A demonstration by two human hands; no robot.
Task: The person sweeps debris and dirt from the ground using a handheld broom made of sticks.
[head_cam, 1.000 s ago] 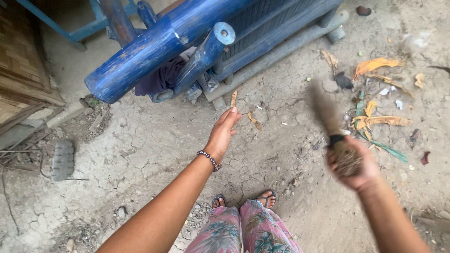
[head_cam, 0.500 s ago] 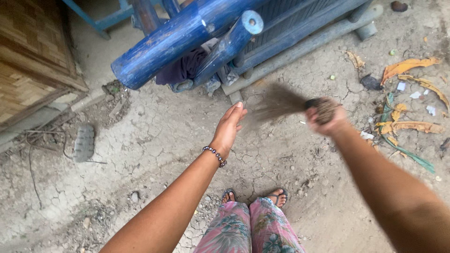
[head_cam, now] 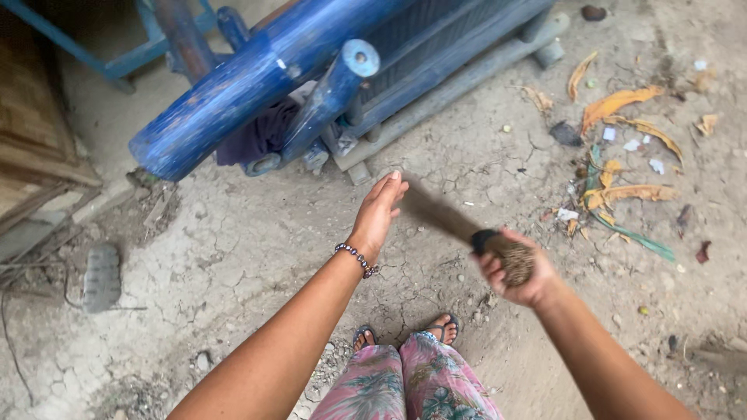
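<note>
I see my right hand (head_cam: pixel 515 268) wrapped tight around the bound end of a short stick broom (head_cam: pixel 467 229), thumb and fingers closed over the dark band at its butt. The bristles run up and left from my fist, blurred, and their tips reach the fingertips of my left hand (head_cam: pixel 376 214). That left hand is stretched out flat over the ground, fingers straight and together, holding nothing; a beaded bracelet (head_cam: pixel 356 260) circles its wrist.

The broom hangs above cracked, dry dirt ground (head_cam: pixel 249 233), just in front of my 2 feet in sandals (head_cam: pixel 405 330), with floral trousers (head_cam: pixel 405 385) below them in the view.

Beyond my left hand stands a blue-painted wooden frame (head_cam: pixel 257 74) of thick round poles, with a dark purple cloth (head_cam: pixel 253 136) tucked under it. To the right of the broom lies a scatter of dry orange leaves and green strips (head_cam: pixel 622 190) with small white scraps among them. At far left a worn grey shoe sole (head_cam: pixel 101 276) lies flat on the dirt, near a woven bamboo panel (head_cam: pixel 31 117).
</note>
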